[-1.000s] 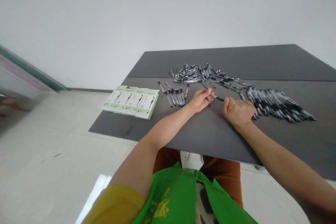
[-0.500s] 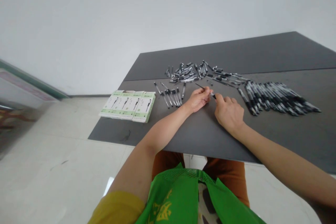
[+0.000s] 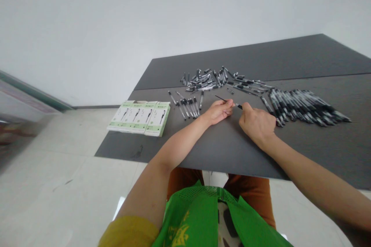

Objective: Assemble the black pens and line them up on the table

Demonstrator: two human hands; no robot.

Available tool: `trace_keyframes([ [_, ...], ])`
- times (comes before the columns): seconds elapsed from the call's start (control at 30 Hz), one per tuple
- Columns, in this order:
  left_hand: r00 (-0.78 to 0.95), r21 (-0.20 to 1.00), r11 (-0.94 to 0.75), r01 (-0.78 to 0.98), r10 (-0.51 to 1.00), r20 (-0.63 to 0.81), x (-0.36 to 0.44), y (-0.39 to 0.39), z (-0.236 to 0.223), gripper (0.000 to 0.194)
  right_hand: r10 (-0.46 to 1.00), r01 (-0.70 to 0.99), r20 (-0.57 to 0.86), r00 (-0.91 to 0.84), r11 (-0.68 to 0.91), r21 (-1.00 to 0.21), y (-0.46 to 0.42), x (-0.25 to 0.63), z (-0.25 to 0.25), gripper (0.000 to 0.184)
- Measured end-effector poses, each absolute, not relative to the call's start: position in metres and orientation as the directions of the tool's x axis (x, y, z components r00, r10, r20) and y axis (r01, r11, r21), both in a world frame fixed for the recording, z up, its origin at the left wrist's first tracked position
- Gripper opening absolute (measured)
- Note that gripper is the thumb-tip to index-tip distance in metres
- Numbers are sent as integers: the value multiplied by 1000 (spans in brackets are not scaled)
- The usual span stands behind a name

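Above the table's near part, my left hand [image 3: 220, 112] is closed on a thin dark pen refill [image 3: 220, 98], whose end sticks out past the fingers toward the upper left. My right hand [image 3: 258, 124] is closed around a pen barrel [image 3: 239, 106]; its black end points at my left fingertips, and the rest is hidden in the fist. Whether refill and barrel are joined between the hands is too small to tell. Beyond my left hand lies a short pen part, perhaps a cap [image 3: 230, 91].
Finished-looking pens lie in a broad row [image 3: 307, 107] at right. A jumbled pile of pen parts [image 3: 203, 80] sits toward the back, with several barrels [image 3: 188, 107] nearer. Green-and-white pen boxes [image 3: 139, 117] stand at the left edge of the dark table [image 3: 214, 150].
My right hand has moved a little to the right with the pen barrel, widening the gap between my hands. My left hand stays almost in place, still closed.
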State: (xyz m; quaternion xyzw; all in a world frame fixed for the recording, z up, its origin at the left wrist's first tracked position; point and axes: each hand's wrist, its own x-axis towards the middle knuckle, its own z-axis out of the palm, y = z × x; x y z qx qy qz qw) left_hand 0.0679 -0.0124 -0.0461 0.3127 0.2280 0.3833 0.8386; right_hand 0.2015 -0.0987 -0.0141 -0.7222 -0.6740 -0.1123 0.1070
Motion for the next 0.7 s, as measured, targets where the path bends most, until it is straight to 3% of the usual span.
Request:
trace_keyframes([
  [0.47,628,652,536,-536,770,-116,68,-14,-45,20,915,998,403,1,-28,60,-92,211,-31,25],
  [0.7,653,712,502,-491,753,-80,67,-17,-45,25,945,997,324,56,-70,31,-92,211,-26,36],
])
